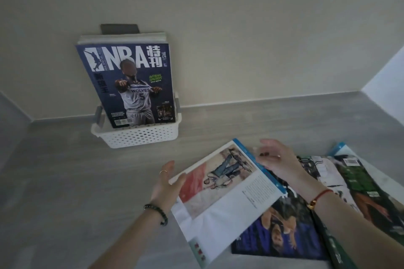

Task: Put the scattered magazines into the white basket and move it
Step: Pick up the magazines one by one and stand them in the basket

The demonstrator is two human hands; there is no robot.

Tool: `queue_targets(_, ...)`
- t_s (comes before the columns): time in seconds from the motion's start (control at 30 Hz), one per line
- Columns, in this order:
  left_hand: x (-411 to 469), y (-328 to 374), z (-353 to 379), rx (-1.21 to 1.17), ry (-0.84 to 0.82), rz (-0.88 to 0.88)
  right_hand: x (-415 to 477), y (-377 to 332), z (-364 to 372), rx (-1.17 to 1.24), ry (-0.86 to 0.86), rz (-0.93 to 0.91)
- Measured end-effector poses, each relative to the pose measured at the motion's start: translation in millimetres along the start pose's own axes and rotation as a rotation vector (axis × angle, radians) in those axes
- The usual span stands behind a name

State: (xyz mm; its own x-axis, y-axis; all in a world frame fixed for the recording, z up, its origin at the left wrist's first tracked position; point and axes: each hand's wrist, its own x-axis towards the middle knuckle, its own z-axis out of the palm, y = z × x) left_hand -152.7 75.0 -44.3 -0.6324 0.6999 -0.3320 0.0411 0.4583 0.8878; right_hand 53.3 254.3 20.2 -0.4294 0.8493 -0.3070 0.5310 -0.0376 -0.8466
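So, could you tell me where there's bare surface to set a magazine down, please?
The grey surface is bare left of the left hand, below the white basket, and along the wall right of the basket. Overlapping magazines crowd the lower right.

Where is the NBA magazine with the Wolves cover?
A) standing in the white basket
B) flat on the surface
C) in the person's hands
A: the NBA magazine stands upright in the white basket; the left hand and right hand hold the blue-spined magazine.

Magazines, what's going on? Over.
One magazine gripped by left hand and right hand. Several stand in white basket. A pile left on table.
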Motion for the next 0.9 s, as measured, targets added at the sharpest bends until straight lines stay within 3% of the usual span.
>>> queue_targets(0.2,17.4,-0.2,28.3,0.418,-0.148,-0.071,-39.5,72.2,-0.8,0.061,-0.043,0.188)
queue_targets(0.33,36.1,0.1,40.9,0.573,-0.08,-0.03,-59.0,101.2,7.2,0.107,-0.077,0.173)
queue_targets(0.43,38.3,1.8,53.2,0.466,-0.114,-0.093,-62.6,111.0,5.6,0.169,-0.074,0.143)
queue_targets(0.5,35.7,2.7,61.3,0.353,-0.043,-0.09,-61.5,115.3,1.2,0.247,-0.074,0.15)
queue_targets(0.57,29.8,10.8,65.7,0.216,0.04,-0.057,-58.4,117.1,-5.5,0.38,-0.068,0.214)
queue_targets(0.63,21.9,26.7,66.2,-0.025,0.004,-0.013,-54.2,117.3,-14.8,0.576,-0.047,0.339)
queue_targets(0.7,13.3,47.3,63.0,-0.172,-0.033,0.089,-47.5,116.4,-24.7,0.778,-0.057,0.464)
queue_targets(0.77,2.1,69.5,55.5,-0.183,-0.009,0.324,-38.9,115.3,-34.0,0.917,-0.112,0.552)
queue_targets(0.9,-27.6,107.7,30.5,-0.217,-0.115,0.714,-27.9,99.1,-40.7,1.184,-0.426,0.507)
